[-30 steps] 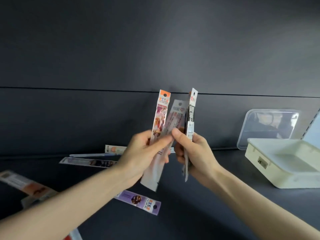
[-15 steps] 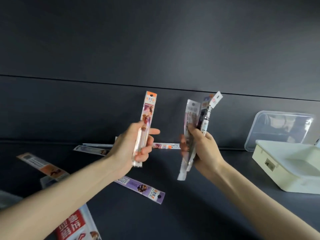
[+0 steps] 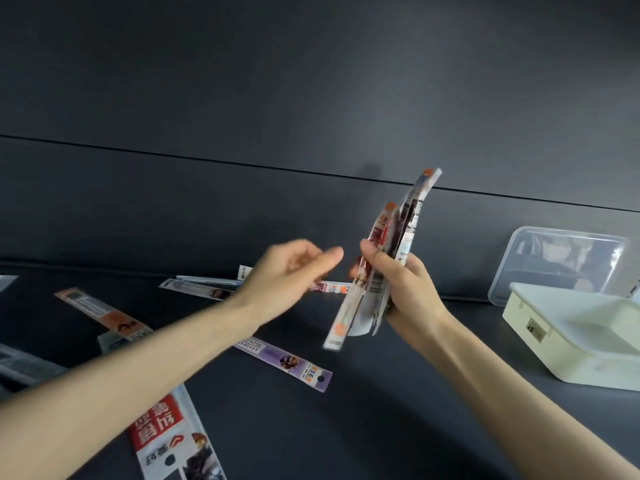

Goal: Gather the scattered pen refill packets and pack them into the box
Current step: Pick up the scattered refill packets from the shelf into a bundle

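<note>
My right hand (image 3: 403, 289) grips a bunch of several pen refill packets (image 3: 382, 258), held upright above the dark table. My left hand (image 3: 291, 271) hovers just left of the bunch, holding nothing, its fingers loosely curled and its thumb pointing at the packets. More packets lie scattered on the table: a purple one (image 3: 287, 362) under my left forearm, an orange one (image 3: 100, 311) at the left, a big red and white one (image 3: 169, 438) at the front, and a few (image 3: 197, 287) by the back wall. The cream box (image 3: 575, 337) stands open at the right.
The box's clear lid (image 3: 557, 265) leans against the dark back wall behind the box. Another grey packet (image 3: 20, 368) lies at the far left edge. The table surface (image 3: 398, 410) is dark and matte.
My left hand has passed its orange packet into the bunch in my right hand and now holds nothing. The view has shifted slightly right.
</note>
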